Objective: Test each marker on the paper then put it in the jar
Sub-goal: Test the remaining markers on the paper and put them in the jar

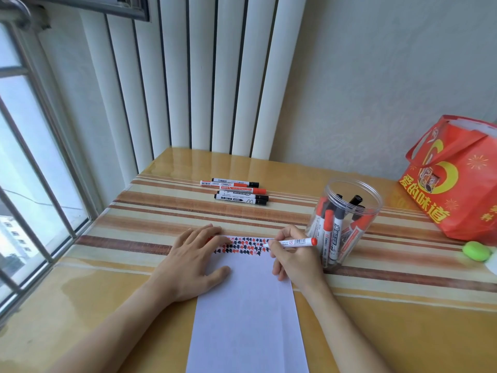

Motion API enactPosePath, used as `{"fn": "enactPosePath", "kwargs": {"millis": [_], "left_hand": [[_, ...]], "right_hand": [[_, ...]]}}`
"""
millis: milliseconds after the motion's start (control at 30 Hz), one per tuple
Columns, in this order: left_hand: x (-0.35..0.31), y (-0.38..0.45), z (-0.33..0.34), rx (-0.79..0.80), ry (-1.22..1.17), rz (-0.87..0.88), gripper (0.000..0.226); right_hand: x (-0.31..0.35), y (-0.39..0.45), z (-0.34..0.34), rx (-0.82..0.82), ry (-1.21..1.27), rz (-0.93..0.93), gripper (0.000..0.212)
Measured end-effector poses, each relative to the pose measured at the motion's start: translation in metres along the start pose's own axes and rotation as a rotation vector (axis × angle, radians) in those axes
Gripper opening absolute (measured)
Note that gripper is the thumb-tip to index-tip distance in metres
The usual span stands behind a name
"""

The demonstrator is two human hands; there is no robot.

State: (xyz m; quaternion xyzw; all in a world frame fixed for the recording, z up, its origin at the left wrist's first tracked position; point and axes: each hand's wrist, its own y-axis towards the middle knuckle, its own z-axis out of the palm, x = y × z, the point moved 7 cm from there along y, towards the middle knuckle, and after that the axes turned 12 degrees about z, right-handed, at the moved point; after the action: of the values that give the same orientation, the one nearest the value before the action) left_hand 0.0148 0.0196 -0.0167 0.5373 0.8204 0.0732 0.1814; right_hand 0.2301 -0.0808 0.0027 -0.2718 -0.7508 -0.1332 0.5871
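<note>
Left hand (pixel 193 261) lies flat, fingers spread, pinning paper (pixel 247 305) against drag; right hand (pixel 291 258) pinches red marker (pixel 291 242), jar (pixel 347 219) at its 2 o'clock for drop-off.

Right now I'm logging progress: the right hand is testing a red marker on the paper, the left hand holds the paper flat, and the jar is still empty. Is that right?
Not quite: the jar is not empty. The head view shows several red and black markers standing in it. The rest holds: the right hand grips a red marker at the paper, and the left hand rests flat on the paper.
</note>
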Motion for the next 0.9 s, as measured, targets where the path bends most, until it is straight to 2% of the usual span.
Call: {"fn": "enactPosePath", "kwargs": {"millis": [733, 900], "left_hand": [[-0.0002, -0.0008, 0.0006, 0.02, 0.03, -0.001, 0.062], [-0.0004, -0.0007, 0.0001, 0.016, 0.028, 0.002, 0.063]], "right_hand": [[-0.0018, -0.0025, 0.0013, -0.055, -0.068, 0.062, 0.014], [-0.0002, -0.0046, 0.0034, -0.022, -0.087, 0.058, 0.015]]}}
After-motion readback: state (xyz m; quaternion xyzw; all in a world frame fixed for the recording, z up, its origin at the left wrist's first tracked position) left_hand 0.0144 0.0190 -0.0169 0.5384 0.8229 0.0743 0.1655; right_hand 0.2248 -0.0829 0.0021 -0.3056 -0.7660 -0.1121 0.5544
